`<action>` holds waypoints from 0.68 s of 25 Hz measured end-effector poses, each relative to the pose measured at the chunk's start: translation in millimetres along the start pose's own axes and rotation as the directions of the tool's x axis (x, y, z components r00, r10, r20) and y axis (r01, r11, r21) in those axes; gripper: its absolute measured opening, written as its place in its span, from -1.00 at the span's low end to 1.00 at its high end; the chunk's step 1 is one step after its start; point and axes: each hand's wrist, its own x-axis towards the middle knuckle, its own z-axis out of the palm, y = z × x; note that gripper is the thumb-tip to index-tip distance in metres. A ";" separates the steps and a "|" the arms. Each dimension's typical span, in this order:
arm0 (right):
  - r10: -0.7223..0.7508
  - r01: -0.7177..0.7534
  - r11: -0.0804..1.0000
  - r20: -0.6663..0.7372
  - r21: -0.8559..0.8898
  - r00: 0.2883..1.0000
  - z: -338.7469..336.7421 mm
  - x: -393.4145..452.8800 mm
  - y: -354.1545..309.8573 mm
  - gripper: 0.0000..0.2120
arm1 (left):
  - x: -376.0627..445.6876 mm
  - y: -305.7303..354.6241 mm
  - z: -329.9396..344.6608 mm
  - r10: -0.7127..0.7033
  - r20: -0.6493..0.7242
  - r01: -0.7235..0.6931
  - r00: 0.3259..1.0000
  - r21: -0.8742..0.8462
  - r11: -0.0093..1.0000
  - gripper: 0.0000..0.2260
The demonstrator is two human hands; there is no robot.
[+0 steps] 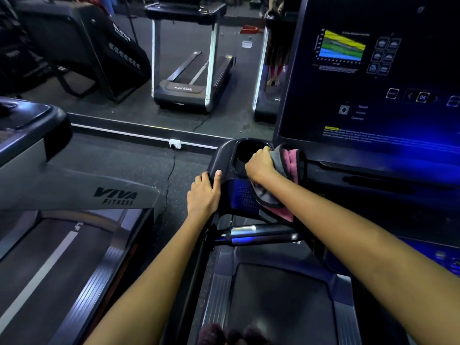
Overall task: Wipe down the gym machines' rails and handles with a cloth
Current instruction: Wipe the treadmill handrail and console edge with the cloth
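Far left: neighbouring treadmill [74, 220] marked VIVA FITNESS, wall socket [174, 143] with a cable at the base of the mirror beyond. Centre: left hand [204, 194] resting flat on the near-left edge of the console tray [225, 155], fingers straight and released, thumb laid on the top edge; just right of it, right hand [260, 165] clenched around a grey-and-pink cloth [288, 165] at the right rim of the cup holder [249, 151], cloth hanging down the console front. Right: lit display [373, 78], handlebar [258, 234] lower, nearer
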 end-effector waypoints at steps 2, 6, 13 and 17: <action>-0.027 0.046 0.980 -0.104 0.191 0.994 5.5 -8.2 8.8 -0.68 | 0.2 -1.0 1.6 0.001 0.000 -0.001 1.000 -0.024 1.000 -0.45; -0.027 0.149 0.840 -0.234 0.521 0.972 26.3 -14.3 13.6 -0.70 | 2.4 -1.1 4.8 0.018 -0.007 -0.018 1.000 0.005 1.000 -0.45; 0.036 0.087 0.761 -0.175 0.643 0.984 16.6 11.4 0.2 -0.71 | 15.2 2.0 3.8 0.081 -0.006 -0.077 0.997 0.228 0.971 -0.52; 0.032 0.120 0.877 -0.306 0.465 0.951 -2.7 17.8 0.2 -0.73 | 42.0 12.7 -9.5 0.072 -0.024 -0.062 0.997 0.292 0.954 -0.48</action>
